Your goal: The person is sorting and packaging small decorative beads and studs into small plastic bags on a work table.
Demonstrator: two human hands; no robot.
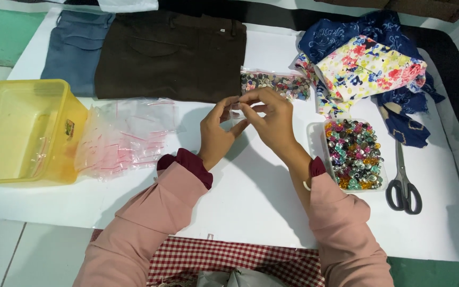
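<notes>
Checked red cloth (229,260) lies nearest, below a white table sheet (251,196). Beyond sit brown trousers (171,56), a yellow tub (19,130), a pile of clear bags (126,133) and a tray of coloured buttons (354,154). Left hand (216,133) and right hand (269,117) pinch one small clear bag (236,112) between their fingertips, above the sheet's middle

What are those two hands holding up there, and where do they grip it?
A small clear plastic bag, pinched at its top edge between the fingers of the left hand and right hand.
</notes>
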